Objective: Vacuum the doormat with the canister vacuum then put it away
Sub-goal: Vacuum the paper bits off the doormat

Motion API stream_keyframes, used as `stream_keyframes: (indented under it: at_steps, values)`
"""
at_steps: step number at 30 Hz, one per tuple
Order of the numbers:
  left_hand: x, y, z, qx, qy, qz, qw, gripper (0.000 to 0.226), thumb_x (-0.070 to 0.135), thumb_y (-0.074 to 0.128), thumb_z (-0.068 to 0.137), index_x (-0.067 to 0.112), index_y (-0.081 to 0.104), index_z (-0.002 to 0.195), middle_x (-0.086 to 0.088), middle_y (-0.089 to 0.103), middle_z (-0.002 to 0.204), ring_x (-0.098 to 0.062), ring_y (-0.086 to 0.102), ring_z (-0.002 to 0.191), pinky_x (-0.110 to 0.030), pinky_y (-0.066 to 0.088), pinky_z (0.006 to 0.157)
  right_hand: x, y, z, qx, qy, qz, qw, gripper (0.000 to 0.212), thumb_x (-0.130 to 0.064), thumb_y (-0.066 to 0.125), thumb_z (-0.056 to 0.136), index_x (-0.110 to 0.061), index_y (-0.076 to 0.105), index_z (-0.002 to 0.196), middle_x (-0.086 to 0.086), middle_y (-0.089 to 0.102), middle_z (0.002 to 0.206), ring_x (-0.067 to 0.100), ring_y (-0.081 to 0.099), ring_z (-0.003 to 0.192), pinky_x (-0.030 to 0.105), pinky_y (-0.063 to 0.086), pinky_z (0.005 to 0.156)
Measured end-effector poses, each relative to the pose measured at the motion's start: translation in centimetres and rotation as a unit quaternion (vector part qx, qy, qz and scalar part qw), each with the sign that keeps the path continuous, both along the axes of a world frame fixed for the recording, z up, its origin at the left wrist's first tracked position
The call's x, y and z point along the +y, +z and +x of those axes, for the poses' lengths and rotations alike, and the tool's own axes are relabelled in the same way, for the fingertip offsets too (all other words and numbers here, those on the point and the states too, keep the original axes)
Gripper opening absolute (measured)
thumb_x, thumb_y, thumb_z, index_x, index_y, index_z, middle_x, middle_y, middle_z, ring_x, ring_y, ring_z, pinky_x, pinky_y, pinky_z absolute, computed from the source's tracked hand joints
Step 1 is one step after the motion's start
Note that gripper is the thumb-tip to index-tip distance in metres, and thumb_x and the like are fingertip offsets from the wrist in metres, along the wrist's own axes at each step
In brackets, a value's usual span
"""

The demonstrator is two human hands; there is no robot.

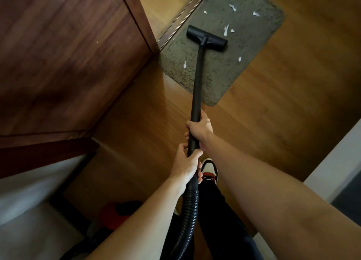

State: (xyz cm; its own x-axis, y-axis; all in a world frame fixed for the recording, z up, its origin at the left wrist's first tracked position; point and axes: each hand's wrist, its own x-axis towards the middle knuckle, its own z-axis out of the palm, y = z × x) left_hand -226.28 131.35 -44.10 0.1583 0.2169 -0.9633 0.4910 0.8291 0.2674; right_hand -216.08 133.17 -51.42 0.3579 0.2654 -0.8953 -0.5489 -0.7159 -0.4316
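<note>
A dark wooden door [64, 50] fills the upper left, standing on a honey-coloured wooden floor [283, 107]. A metal threshold strip [181, 15] runs diagonally at the top. One sneaker [210, 170] (white, red and black) shows below.

The grey rectangular doormat [220, 64] looked like coarse, shaggy cloth pile, matt and rough, strewn with thin white paper-like scraps [226, 30]. The black vacuum wand [197, 87] and its wide black floor nozzle [207, 37] appeared to be smooth, matt plastic, while the black hose [190, 207] was ribbed and slightly glossy. The golden-brown wooden floor [273, 113] had a smooth satin sheen; the dark reddish wooden door [64, 50] looked polished.
</note>
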Motion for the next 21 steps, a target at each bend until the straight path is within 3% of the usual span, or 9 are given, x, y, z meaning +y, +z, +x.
stream_keyframes:
  at_steps: [12,17,21]
  values:
    - [-2.3,1.6,-4.1,0.044,-0.043,0.049,0.997,0.017,0.034,0.062,0.096,0.023,0.050,0.104,-0.007,0.054,0.066,-0.016,0.044,0.038,-0.025,0.041,0.039,-2.2,2.5,-4.3,0.027,0.013,-0.032,0.999,0.084,-0.012,0.062,0.099,-0.038,0.013,0.162,0.016,0.069,0.113,0.016,0.064,0.054,0.027,0.056,0.047]
    - [-2.8,1.8,-7.2,0.051,-0.044,0.050,0.996,0.018,0.034,0.062,0.096,0.023,0.051,0.105,-0.008,0.056,0.070,-0.014,0.045,0.039,-0.025,0.042,0.040,-2.7,2.7,-7.4,0.026,0.022,-0.031,0.999,0.085,-0.014,0.062,0.100,-0.038,0.011,0.162,0.016,0.069,0.115,0.015,0.065,0.055,0.032,0.062,0.055]
    - [-3.4,2.3,-9.6,0.044,-0.020,0.040,0.998,0.016,0.032,0.062,0.095,0.023,0.051,0.103,-0.008,0.054,0.070,-0.015,0.044,0.039,-0.025,0.040,0.040,-3.0,3.1,-9.9,0.025,0.032,-0.030,0.999,0.084,-0.014,0.064,0.099,-0.038,0.013,0.162,0.017,0.070,0.114,0.014,0.065,0.053,0.030,0.059,0.051]
